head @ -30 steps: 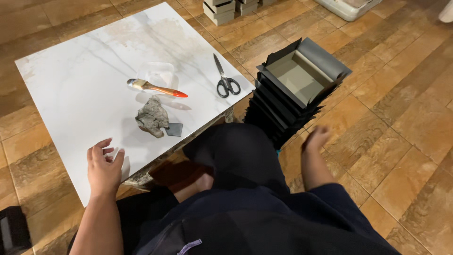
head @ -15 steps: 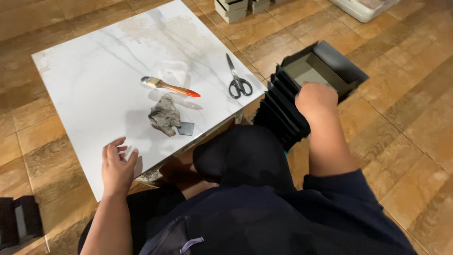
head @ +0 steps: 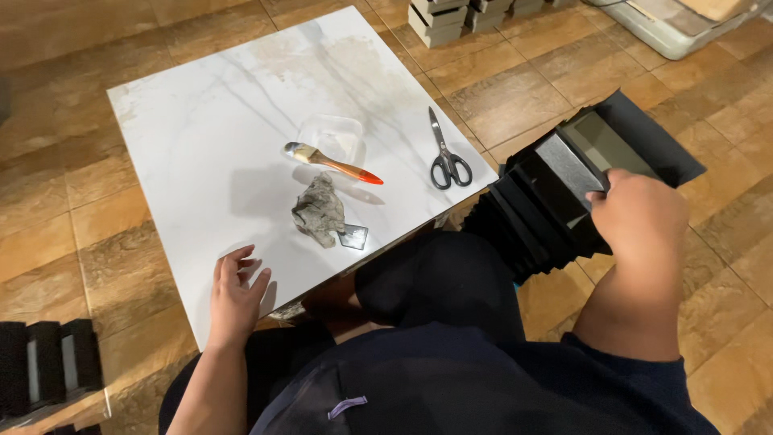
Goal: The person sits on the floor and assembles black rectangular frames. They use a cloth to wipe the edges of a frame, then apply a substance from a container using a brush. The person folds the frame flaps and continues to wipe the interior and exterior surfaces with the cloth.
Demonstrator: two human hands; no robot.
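Right hand point(head: 640, 211) grasping top piece of stacked black folded box sheets point(head: 538, 211), long axis running 11 to 5 o'clock; left hand point(head: 236, 294) released, flat on white marble-patterned board point(head: 201, 153).

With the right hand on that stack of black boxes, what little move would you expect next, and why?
Probably lifting the top box off the black stack and bringing it toward the white slab. The right hand already grasps the top box's edge, while the left hand rests flat on the slab near the rag, brush and scissors.
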